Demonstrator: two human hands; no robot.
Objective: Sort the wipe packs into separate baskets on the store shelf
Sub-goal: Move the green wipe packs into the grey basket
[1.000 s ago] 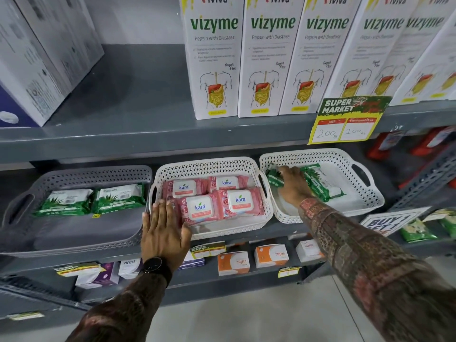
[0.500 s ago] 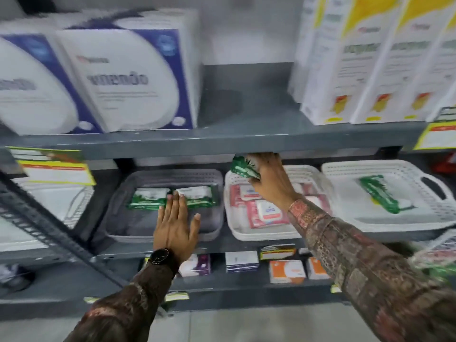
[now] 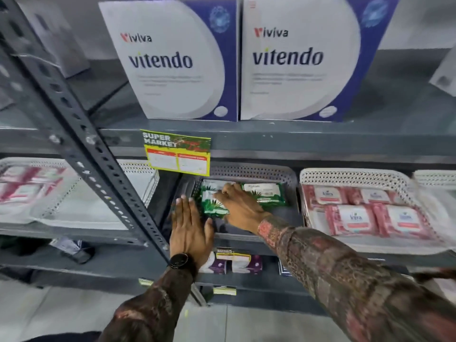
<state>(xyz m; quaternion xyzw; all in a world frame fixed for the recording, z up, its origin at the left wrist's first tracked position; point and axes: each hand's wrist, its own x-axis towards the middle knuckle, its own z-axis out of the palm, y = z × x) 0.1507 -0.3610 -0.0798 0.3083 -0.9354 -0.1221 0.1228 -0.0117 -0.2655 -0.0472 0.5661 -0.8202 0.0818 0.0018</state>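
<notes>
We see two green wipe packs (image 3: 265,195) lying flat at the back of the grey basket (image 3: 251,169), a third green pack (image 3: 213,206) tilted over the left one. Pink wipe packs (image 3: 352,218) fill the adjacent white basket (image 3: 350,175).

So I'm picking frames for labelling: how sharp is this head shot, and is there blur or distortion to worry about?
Head view: the vitendo boxes read crisply, and the right hand on the green wipe pack is fairly sharp; the pink packs are softer, and the far-left basket and the right edge smear with motion blur. Wide-angle bending tilts the shelf upright. No strong glare.
</notes>
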